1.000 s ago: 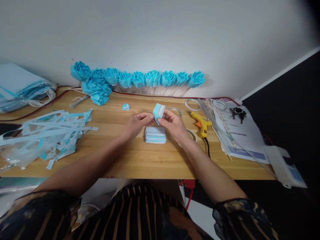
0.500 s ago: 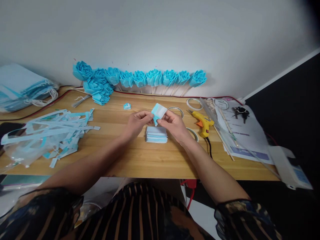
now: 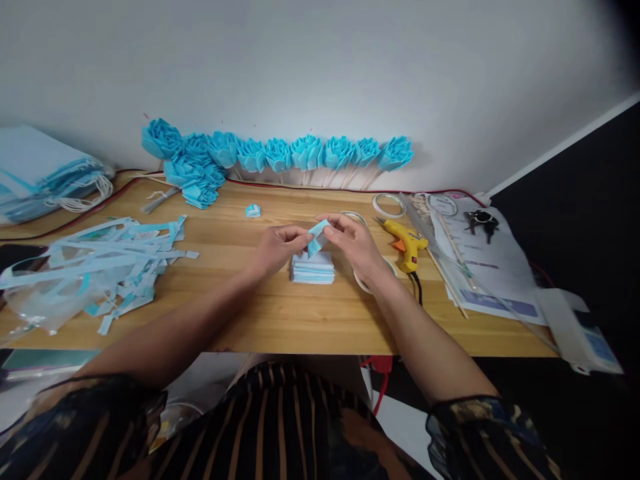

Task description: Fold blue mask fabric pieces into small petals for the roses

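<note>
Between my two hands is a small folded blue-and-white fabric piece (image 3: 317,240). My left hand (image 3: 280,249) pinches its left side, and my right hand (image 3: 353,243) grips its upper right corner with thumb and fingers. Just below the piece lies a neat stack of white and light-blue squares (image 3: 313,269). A small folded blue piece (image 3: 253,211) rests by itself on the wooden table (image 3: 240,313), behind my left hand.
Blue fabric flowers on sticks (image 3: 307,153) lean along the wall. Cut strips (image 3: 135,260) and a mask pile (image 3: 45,175) lie left. At right are a yellow glue gun (image 3: 409,245), tape rolls (image 3: 390,205), keys (image 3: 481,220) and papers (image 3: 493,267).
The held piece has been folded over and looks smaller, with less white showing. My right hand has shifted its hold to the piece's upper corner.
</note>
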Demonstrator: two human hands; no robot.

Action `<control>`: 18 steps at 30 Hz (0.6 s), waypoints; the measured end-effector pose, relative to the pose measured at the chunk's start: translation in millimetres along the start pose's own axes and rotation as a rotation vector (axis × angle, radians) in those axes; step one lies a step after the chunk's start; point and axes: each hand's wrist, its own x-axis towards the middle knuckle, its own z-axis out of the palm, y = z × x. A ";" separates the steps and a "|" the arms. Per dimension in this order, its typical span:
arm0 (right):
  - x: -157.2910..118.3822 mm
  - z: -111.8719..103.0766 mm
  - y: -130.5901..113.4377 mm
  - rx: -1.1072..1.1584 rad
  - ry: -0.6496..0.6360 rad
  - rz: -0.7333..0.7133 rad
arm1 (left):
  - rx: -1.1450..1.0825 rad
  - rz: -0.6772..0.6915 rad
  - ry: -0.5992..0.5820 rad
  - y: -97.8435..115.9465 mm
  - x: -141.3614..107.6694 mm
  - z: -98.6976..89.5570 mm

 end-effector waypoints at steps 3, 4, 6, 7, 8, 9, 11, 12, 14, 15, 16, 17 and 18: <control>1.1 -2.1 2.9 -0.083 0.047 -0.067 | 0.028 -0.024 -0.035 1.0 -0.8 1.3; 1.4 -2.2 4.6 -0.105 0.058 -0.084 | 0.031 -0.024 -0.033 1.2 -0.9 1.7; 1.7 -1.8 7.4 -0.146 0.075 -0.105 | 0.035 -0.020 -0.023 1.4 -0.9 2.1; 1.6 -1.5 8.1 -0.164 0.079 -0.113 | 0.038 -0.021 -0.018 1.3 -0.8 2.1; 1.5 -1.2 8.4 -0.177 0.081 -0.120 | 0.040 -0.024 -0.015 1.0 -0.6 2.1; 1.3 -0.9 8.1 -0.184 0.081 -0.124 | 0.041 -0.027 -0.011 0.6 -0.3 2.0; 0.8 -0.5 6.7 -0.185 0.079 -0.130 | 0.039 -0.034 0.005 -0.5 0.3 1.9; 0.7 -0.3 6.0 -0.183 0.077 -0.130 | 0.035 -0.035 0.013 -1.2 0.6 1.8; 0.8 -0.3 5.0 -0.179 0.073 -0.128 | 0.028 -0.033 0.024 -2.4 1.0 1.6; 1.0 -0.4 4.9 -0.182 0.072 -0.127 | 0.027 -0.032 0.027 -2.6 1.0 1.5; 1.3 -0.5 5.1 -0.187 0.074 -0.127 | 0.028 -0.031 0.028 -2.6 1.0 1.5; 1.7 -0.6 5.4 -0.195 0.080 -0.129 | 0.030 -0.032 0.031 -2.4 0.8 1.5; 2.0 -0.7 5.7 -0.207 0.087 -0.135 | 0.033 -0.036 0.034 -1.8 0.5 1.5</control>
